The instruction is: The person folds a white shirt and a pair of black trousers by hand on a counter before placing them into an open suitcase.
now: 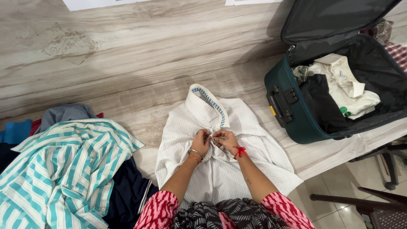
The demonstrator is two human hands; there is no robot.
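I see my left hand [202,140] and right hand [224,139] meeting at the middle of a white shirt [220,169] spread on the table [127,55], fingertips of both pinching its front placket. To the right, an open teal suitcase [292,114] holds a folded cream shirt [347,87] and a black garment [324,106]. A striped shirt [59,169] lies on a pile to the left.

Soft, even indoor light; edges perhaps slightly bowed, focus sharp

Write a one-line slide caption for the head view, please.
Both hands pinch the front of a white striped shirt beside an open suitcase.
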